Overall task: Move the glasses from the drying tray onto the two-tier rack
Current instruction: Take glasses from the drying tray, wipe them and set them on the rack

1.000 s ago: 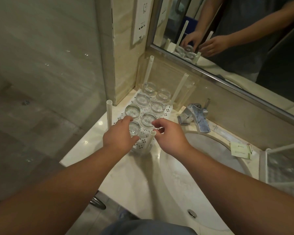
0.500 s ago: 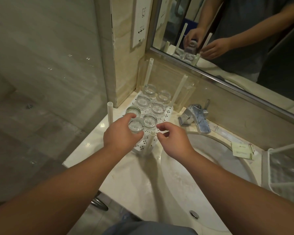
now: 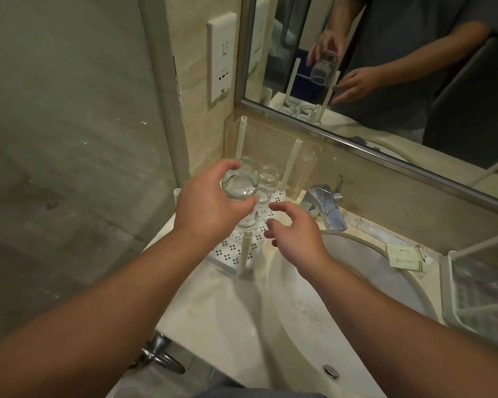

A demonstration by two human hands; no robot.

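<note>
My left hand (image 3: 206, 206) grips a clear glass (image 3: 238, 186), held upside down and lifted above the white perforated drying tray (image 3: 233, 251) at the counter's left end. Several more upturned glasses (image 3: 268, 175) stand on the tray behind and under the lifted one, partly hidden by my hand. My right hand (image 3: 295, 229) hovers just right of the tray with fingers loosely spread, holding nothing. The white wire rack (image 3: 472, 285) shows at the right edge.
Four white posts (image 3: 291, 165) rise from the tray's corners. A chrome faucet (image 3: 327, 206) stands behind the oval sink basin (image 3: 339, 305). Small paper sachets (image 3: 404, 257) lie beside the rack. A mirror (image 3: 385, 67) and a glass partition (image 3: 69, 139) close in the back and left.
My left hand has lifted the front glass up off the tray. My right hand has opened and drawn slightly right, away from the front post.
</note>
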